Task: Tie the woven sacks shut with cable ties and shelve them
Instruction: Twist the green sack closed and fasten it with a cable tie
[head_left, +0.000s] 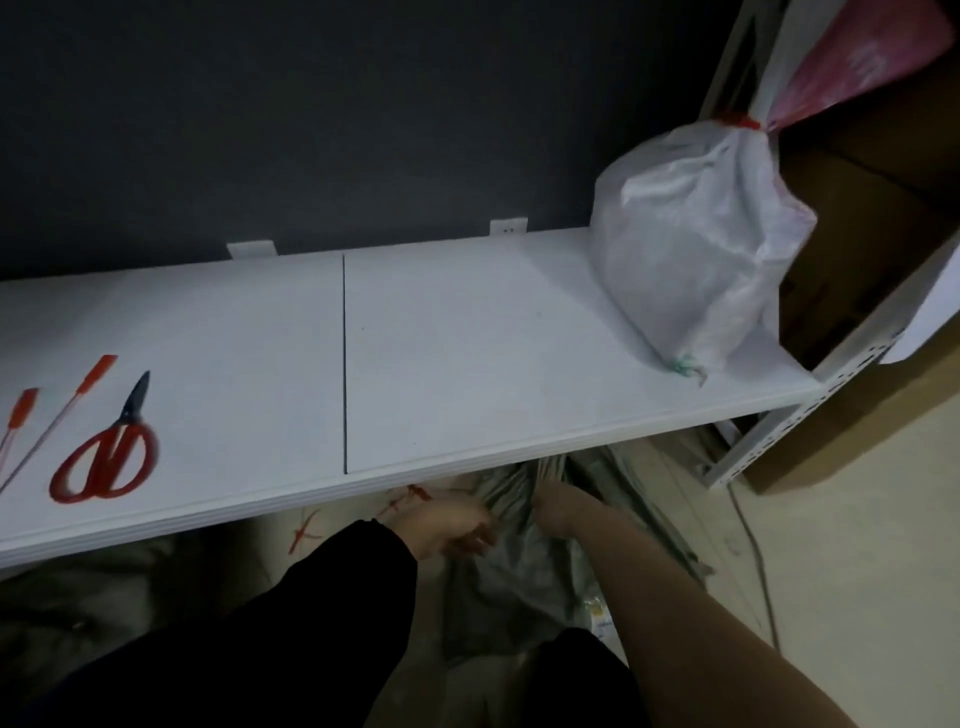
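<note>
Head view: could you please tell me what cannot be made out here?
Head view only:
- Right hand: fingers hidden by the shelf edge; grip unclear.
- Left hand: blurred and dim; grip unclear.
- Grey sack mouth: under the shelf, in shadow.
- Cable ties: cut off by the left edge.

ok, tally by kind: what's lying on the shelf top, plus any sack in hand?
Tied white sack: 1
Scissors: 1
Loose cable ties: 2 in view
Grey sack below the shelf, gripped by the left hand: 1
Total: 5
</note>
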